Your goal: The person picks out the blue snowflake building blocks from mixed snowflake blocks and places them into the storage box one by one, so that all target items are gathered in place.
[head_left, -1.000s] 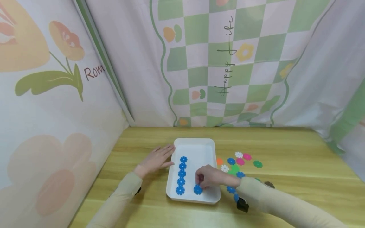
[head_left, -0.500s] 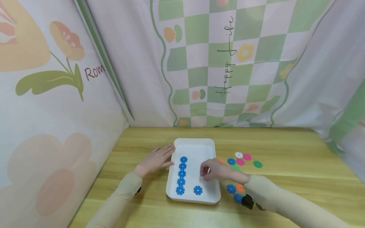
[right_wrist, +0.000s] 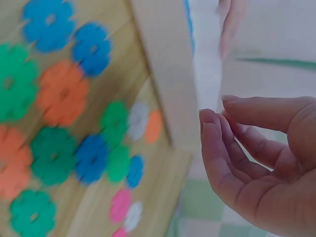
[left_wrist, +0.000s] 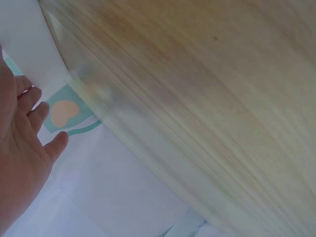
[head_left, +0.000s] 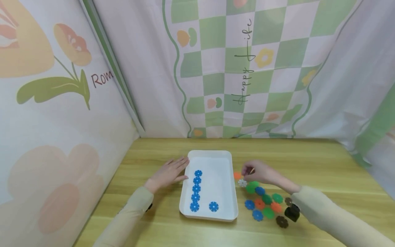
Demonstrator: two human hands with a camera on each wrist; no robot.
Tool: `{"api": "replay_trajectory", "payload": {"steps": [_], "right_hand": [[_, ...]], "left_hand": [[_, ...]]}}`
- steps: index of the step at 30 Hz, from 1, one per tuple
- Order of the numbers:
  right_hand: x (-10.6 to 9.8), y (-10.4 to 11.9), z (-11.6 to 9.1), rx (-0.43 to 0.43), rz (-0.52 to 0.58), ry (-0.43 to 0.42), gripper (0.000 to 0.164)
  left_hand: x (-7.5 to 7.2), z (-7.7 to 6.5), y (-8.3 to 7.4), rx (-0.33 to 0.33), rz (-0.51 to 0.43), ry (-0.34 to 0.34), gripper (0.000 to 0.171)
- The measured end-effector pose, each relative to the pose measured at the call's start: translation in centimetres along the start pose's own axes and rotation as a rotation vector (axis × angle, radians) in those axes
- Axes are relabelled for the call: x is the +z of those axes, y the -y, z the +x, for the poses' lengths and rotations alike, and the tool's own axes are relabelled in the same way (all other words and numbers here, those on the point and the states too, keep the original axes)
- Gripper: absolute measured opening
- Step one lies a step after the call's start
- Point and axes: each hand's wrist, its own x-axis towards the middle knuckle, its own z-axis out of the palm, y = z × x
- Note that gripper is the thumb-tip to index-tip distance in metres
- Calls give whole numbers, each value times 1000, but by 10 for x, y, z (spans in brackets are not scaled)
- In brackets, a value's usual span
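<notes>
In the head view, a white tray (head_left: 213, 183) holds a column of several blue snowflake discs (head_left: 196, 188) along its left side. One more blue disc (head_left: 213, 206) lies alone at the tray's near right. My left hand (head_left: 169, 172) rests at the tray's left rim, fingers extended. Right of the tray, my right hand (head_left: 260, 171) hovers over the loose discs, closest to a white disc (head_left: 242, 183) and an orange disc (head_left: 237, 175). The right wrist view has that hand (right_wrist: 261, 163) with fingers loosely bent, a small gap by the thumb, and nothing held.
Loose discs lie scattered on the wooden table (head_left: 154, 223) right of the tray, among them a blue one (head_left: 257, 215), a light green one (head_left: 268, 212) and a brown one (head_left: 282, 221). A printed curtain (head_left: 213, 79) hangs behind the table.
My right hand has let go of the blue disc at the tray's near right, then moved up and rightward, out of the tray to the loose discs. My left hand has stayed put.
</notes>
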Motion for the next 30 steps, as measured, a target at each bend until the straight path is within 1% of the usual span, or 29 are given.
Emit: {"api": "replay_trajectory", "payload": {"steps": [3, 7, 12, 16, 19, 25, 30], "right_hand": [[-4, -14, -8, 17, 5, -17, 10], [-6, -31, -19, 68, -7, -33, 13], [-5, -45, -29, 119, -44, -45, 16], [-3, -51, -33, 178, -54, -37, 18], [-1, -53, -34, 207, -61, -19, 21], [3, -57, -32, 192, -68, 11, 24], [6, -54, -31, 224, -72, 17, 27]], "left_hand": [[0, 0, 0, -6, -8, 9, 70], [1, 0, -1, -13, -16, 16, 71], [0, 1, -1, -11, -11, 7, 70], [0, 1, -1, -13, -16, 9, 70], [0, 1, -1, -16, -18, 16, 71], [2, 1, 1, -21, -18, 25, 71], [2, 1, 1, -25, -13, 28, 71]]}}
